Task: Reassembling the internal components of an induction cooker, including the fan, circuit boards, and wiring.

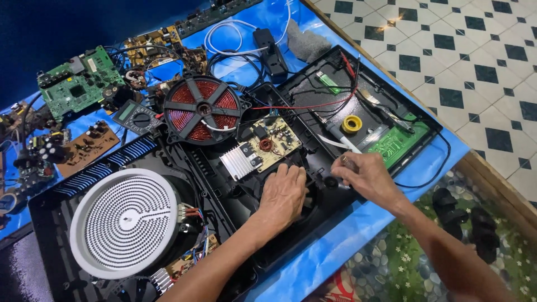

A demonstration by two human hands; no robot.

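An opened black stove housing (235, 207) lies on a blue sheet. My left hand (283, 193) rests palm down on the black fan area at the housing's front edge, fingers together. My right hand (361, 174) hovers just right of it, fingertips pinched on a small dark part near a round black knob-like piece (331, 182). Behind the hands sits a yellowish circuit board (273, 142) with a silver heat sink (238, 162). A red copper coil (201, 109) lies further back. A white radiant heater disc (126, 221) fills the left of the housing.
A black lid panel (313, 95) at the right carries a yellow solder roll (352, 123), a green board (400, 144) and red probe leads. A multimeter (136, 116), several loose circuit boards (78, 84) and cables lie at the back left. Tiled floor lies to the right.
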